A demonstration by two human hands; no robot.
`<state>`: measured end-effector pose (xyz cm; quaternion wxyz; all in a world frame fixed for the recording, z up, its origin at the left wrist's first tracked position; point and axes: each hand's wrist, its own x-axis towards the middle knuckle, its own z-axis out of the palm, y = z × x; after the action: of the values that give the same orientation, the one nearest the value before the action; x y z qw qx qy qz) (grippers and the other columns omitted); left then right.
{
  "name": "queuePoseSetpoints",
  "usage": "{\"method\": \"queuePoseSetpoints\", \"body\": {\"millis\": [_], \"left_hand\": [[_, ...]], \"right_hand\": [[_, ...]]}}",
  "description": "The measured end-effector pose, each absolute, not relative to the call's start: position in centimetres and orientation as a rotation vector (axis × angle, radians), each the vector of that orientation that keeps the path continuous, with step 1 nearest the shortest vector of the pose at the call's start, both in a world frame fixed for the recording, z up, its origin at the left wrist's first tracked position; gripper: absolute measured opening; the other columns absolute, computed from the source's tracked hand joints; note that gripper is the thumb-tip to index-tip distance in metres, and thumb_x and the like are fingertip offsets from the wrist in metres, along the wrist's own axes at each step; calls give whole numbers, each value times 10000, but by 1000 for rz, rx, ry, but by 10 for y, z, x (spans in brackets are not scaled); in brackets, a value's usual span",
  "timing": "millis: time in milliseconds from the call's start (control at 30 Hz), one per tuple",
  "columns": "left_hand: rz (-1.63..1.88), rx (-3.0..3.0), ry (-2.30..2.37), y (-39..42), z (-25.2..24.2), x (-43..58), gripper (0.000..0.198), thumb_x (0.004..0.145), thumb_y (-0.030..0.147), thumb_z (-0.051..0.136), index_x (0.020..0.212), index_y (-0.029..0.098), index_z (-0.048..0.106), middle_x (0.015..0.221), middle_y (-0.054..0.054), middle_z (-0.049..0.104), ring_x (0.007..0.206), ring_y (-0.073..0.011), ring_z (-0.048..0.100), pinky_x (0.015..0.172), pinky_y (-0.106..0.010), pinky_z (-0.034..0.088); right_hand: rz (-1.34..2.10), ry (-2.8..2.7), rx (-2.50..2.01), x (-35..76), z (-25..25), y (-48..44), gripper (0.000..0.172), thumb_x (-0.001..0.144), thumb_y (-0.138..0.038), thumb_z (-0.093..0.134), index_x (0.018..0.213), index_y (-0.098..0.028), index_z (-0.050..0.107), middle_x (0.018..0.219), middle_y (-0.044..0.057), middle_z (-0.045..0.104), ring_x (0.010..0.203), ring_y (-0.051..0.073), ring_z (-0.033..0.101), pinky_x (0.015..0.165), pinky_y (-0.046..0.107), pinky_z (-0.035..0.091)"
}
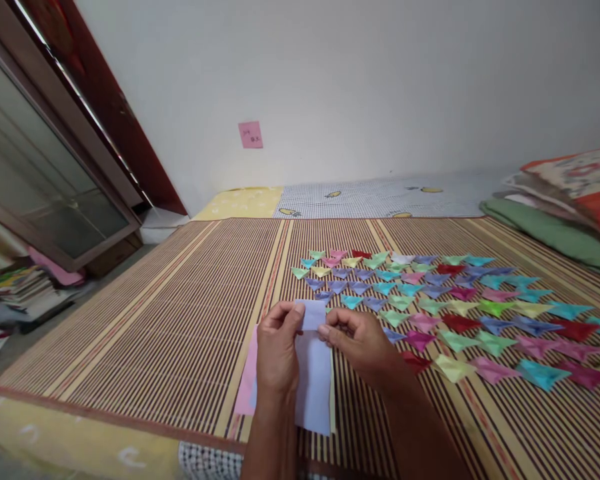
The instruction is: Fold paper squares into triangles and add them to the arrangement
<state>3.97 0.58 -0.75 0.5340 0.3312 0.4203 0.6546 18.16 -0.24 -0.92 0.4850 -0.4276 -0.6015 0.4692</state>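
On striped bamboo bed mat, near front edge: pale blue paper sheet, top flap bent over. Pinched at flap by fingers of left hand and right hand. Looks like folding step; crease needs flat press. Colourful folded paper shapes just beside.

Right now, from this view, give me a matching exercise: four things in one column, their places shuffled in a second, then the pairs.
Things
1. pale blue paper
2. pink note
3. folded paper shapes
4. green cushion

Places
A. stuck on the wall
B. spread over the striped mat
C. far right, beneath a patterned pillow
D. pinched between the left hand and the right hand

Pairs: 1-D, 2-A, 3-B, 4-C.
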Motion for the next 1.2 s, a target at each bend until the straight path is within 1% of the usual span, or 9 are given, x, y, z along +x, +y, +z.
{"method": "queuePoseSetpoints", "body": {"millis": [133,267,467,667,867,967,1033,1133,1200], "left_hand": [[1614,764,999,8,-8,38,304,667,381,878,717,170,665,629,51,570,591,-92,492,585,-214,391],[1638,697,983,11,-10,38,330,623,361,904,708,166,653,604,57,579,571,-88,497,585,-212,408],[1679,749,988,12,-17,38,308,653,352,901,725,158,673,650,45,604,604,-89,523,610,-210,436],[1727,850,1005,10,-18,39,246,729,330,871,791,162,703,669,40,601,629,-91,542,621,-199,457],[1750,844,995,7,-15,43,259,737,338,870,817,160,701,747,13,659,670,-112,615,633,-217,508],[1742,821,965,6,-13,44,267,735,337,877,802,161,688,721,23,661,653,-101,615,629,-202,506],[1731,792,946,5,-12,45,271,730,327,884,781,163,674,684,38,646,619,-84,597,610,-181,489],[1741,745,926,6,-11,44,292,709,336,897,743,158,668,640,47,625,587,-72,573,583,-165,464],[1750,694,883,8,-12,41,321,672,353,914,723,155,667,642,39,637,592,-82,581,589,-181,476]], "right_hand": [[1125,-1482,-1031,185,-6,-2,267,919,-365,590,745,-188,689,644,-3,627,638,160,576,641,284,440],[1158,-1501,-1007,186,-5,-1,378,954,-453,556,719,-187,683,658,21,658,609,161,580,623,294,454],[1149,-1450,-1060,182,-15,3,262,904,-375,616,722,-192,658,664,4,646,617,150,569,628,282,441],[1168,-1425,-1054,182,-16,4,304,908,-422,605,728,-186,676,633,-1,622,585,146,558,604,283,421],[1146,-1365,-1067,178,-17,2,218,859,-375,642,750,-186,656,650,-9,613,582,142,554,579,272,416],[1065,-1411,-1099,176,-15,0,192,878,-346,621,757,-196,620,617,-33,549,573,139,517,553,259,377],[922,-1501,-1132,175,-10,-2,188,904,-309,588,751,-201,593,623,-34,525,580,139,491,554,261,353],[633,-1633,-1145,172,-4,-5,181,922,-243,552,748,-198,577,687,-13,535,645,152,498,608,278,353],[561,-1677,-1117,171,-1,-5,186,926,-224,537,744,-197,564,715,-5,535,675,156,505,631,282,358]]}}
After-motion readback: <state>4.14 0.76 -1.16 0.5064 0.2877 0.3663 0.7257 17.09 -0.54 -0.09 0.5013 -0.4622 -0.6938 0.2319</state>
